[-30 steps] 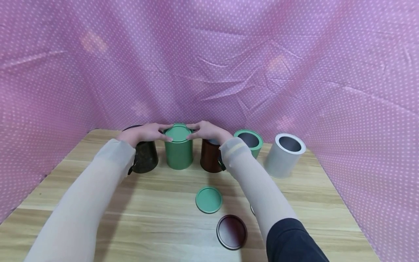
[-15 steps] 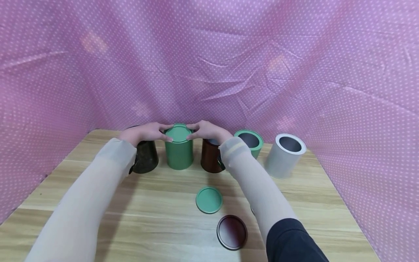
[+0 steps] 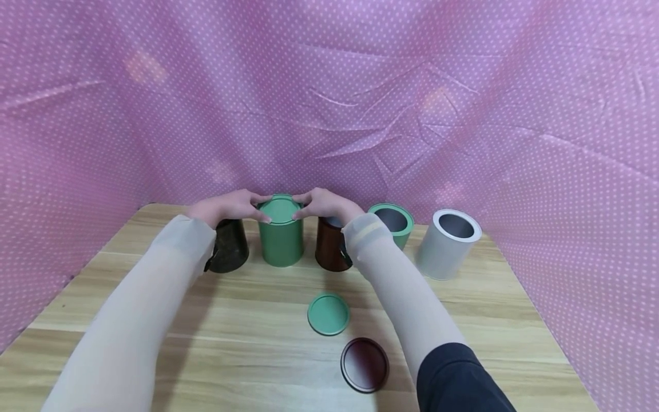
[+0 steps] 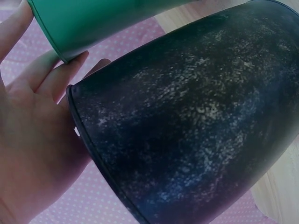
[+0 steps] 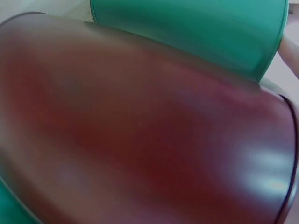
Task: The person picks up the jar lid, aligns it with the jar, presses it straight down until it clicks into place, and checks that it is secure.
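Green can (image 3: 281, 245) stood upright, probably light, stiff and slick, best held by its rim (image 3: 281, 223); left hand (image 3: 226, 206) and right hand (image 3: 328, 203) held the lid (image 3: 281, 210) in a wide-spread grip.

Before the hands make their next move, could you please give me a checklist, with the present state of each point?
1. Lidded green can upright on the table: ok.
2. Left hand and right hand both at its rim: ok.
3. Fitted lid pressed fully tight: cannot tell; it covers the top.
4. Loose green lid and brown lid each on a can: not ok; both lie on the table.
5. Open green can and white can covered: not ok; no lid on either.
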`<control>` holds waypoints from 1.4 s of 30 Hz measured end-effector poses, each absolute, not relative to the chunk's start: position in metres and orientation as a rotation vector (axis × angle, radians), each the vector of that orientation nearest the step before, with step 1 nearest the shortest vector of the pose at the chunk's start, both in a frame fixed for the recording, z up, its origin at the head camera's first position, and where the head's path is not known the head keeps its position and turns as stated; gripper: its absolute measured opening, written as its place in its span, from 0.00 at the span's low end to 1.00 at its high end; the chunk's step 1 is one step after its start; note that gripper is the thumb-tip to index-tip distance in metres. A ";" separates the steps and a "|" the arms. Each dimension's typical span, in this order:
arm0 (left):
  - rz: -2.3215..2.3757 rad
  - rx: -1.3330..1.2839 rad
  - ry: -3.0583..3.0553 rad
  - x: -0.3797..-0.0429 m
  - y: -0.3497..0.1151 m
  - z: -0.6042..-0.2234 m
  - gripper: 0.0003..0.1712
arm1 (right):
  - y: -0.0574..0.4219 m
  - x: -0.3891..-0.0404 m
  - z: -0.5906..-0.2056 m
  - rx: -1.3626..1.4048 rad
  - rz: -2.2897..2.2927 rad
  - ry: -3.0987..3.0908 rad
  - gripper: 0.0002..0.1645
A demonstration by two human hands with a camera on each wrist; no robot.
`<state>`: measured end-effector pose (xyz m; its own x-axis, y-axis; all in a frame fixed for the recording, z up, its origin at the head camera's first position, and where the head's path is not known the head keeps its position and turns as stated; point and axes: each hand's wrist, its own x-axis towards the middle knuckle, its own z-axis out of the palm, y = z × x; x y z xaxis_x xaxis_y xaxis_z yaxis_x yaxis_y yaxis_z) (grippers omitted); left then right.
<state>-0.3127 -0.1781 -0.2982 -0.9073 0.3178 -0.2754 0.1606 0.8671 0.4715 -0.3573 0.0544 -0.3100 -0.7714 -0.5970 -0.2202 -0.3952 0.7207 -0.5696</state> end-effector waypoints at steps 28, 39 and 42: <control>0.530 0.399 2.682 -0.310 -0.173 -0.289 0.46 | 0.053 -0.349 -0.309 -0.722 -0.768 2.526 0.41; 0.543 0.469 2.792 -0.295 -0.172 -0.294 0.43 | 0.063 -0.341 -0.318 -0.841 -0.899 2.541 0.40; 0.552 0.509 2.913 -0.284 -0.169 -0.301 0.42 | 0.070 -0.334 -0.318 -0.861 -0.905 2.573 0.40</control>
